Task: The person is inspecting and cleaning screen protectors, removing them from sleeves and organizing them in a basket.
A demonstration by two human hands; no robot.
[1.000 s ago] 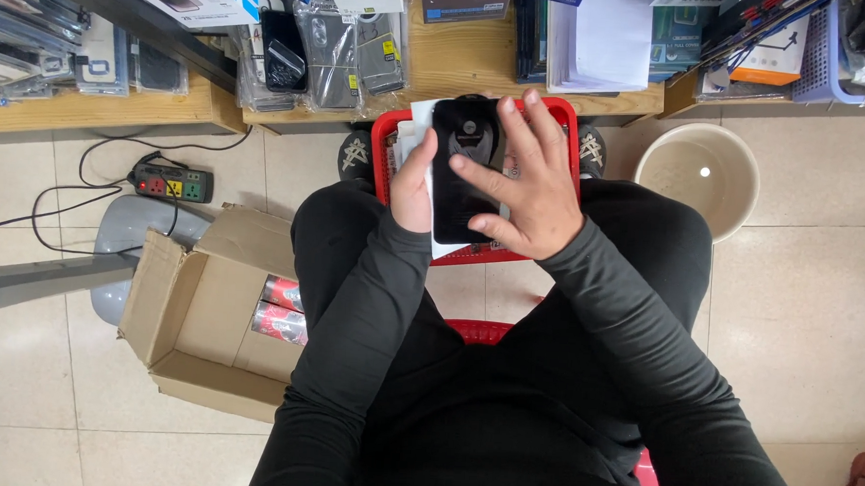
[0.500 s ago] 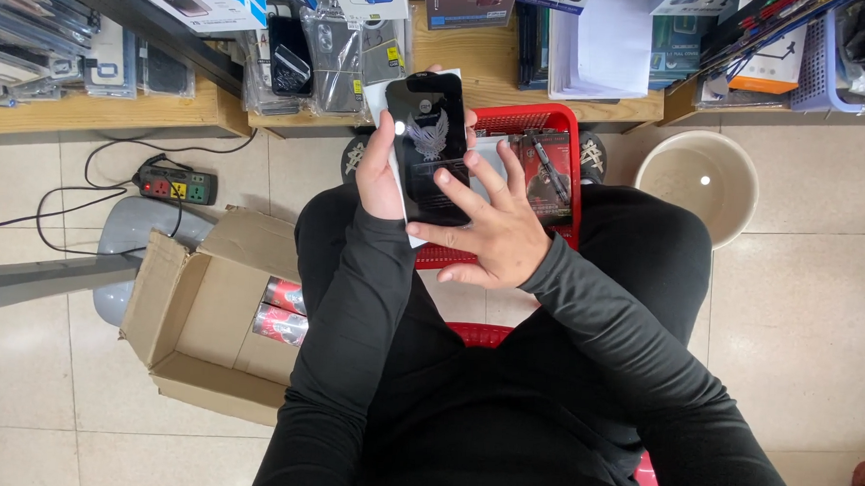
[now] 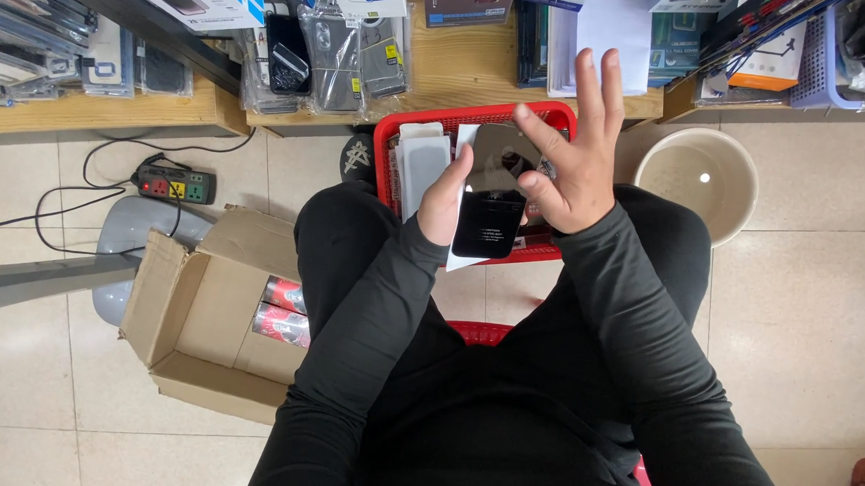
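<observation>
My left hand (image 3: 442,203) grips the left edge of a flat, glossy black phone-shaped item (image 3: 491,205), with a white sheet (image 3: 463,262) tucked behind it. I hold it over my knees, just in front of a red plastic basket (image 3: 477,113). My right hand (image 3: 575,152) is at the item's right edge with its fingers spread and raised. Only the thumb and the bent index finger are near the item's upper right corner. White packets (image 3: 424,163) lie in the basket.
An open cardboard box (image 3: 206,306) with red-and-white cans stands on the tiled floor at my left. A beige bucket (image 3: 696,177) sits at the right. A power strip (image 3: 175,183) and cables lie at the left. A wooden shelf (image 3: 460,64) of packaged phone cases runs across the back.
My right hand has come off the front of the black item and moved to its right edge, fingers now spread. The item dropped lower and now shows a plain glossy face.
</observation>
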